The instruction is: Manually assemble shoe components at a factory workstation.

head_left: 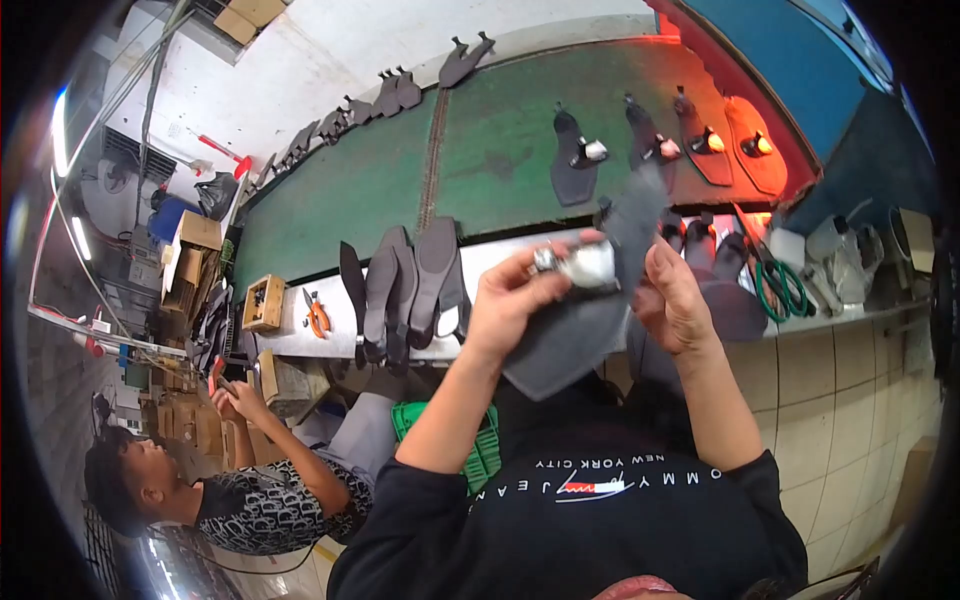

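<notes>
My left hand [508,308] is closed, thumb above and fingers beneath, on the front part of a dark grey, flat-soled sandal [568,348]; the grip lies at a white, rounded piece [592,266] and a small, silvery part [545,259] beside it; the sandal is above my lap, in front of the near edge of the table, with its broad, blunt-pointed end toward me and its narrower, motion-blurred end directed up and to the right; my right hand [683,308] is at the right edge of the sandal, partly curled, with the thumb raised apart from the fingers; I cannot tell whether it has hold of the edge; beyond both hands is a green, flat belt surface [335,215] with a dark seam across it; four dark, flat-soled sandals [572,182] are spaced along its right part, the two rightmost tinted by red light; further dark sandals [385,97] line its far edge; on the bright metal table [300,345], left of my hands, are several grey, elongated soles [382,285], orange-handled pliers [318,318] and a small, open wooden box [249,311]; right of my hands are green-handled scissors [783,288]; at far left, a co-worker's hands [238,402] are raised near a red object [215,376]; a green plastic crate [484,458] is visible beside my left forearm.
</notes>
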A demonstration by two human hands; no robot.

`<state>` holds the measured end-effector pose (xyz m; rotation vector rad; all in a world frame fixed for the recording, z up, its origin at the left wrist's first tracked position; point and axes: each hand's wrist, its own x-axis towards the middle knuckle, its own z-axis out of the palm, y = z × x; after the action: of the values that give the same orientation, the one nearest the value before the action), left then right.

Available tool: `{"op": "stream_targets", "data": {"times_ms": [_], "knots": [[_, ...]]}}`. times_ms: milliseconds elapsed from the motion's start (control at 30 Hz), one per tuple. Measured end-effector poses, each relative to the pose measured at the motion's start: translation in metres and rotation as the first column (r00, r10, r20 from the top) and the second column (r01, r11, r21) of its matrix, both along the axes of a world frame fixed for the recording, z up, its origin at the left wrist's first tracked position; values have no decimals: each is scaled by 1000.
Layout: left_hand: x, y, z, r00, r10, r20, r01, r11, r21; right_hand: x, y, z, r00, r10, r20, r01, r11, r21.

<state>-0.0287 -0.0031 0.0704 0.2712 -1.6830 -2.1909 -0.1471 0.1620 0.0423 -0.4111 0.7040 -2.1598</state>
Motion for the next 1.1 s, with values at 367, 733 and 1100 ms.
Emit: {"op": "stream_targets", "data": {"times_ms": [367,733,1100], "knots": [[70,49,-23,999,-30,-27,38,928,371,37,56,36,884,-100,-456,131,991,38],[92,54,-29,999,27,-31,-16,953,301,73,70,18,570,-3,-821,341,911,234],[72,38,-36,998,8,-61,11,949,316,57,53,17,511,110,-852,297,908,296]]}}
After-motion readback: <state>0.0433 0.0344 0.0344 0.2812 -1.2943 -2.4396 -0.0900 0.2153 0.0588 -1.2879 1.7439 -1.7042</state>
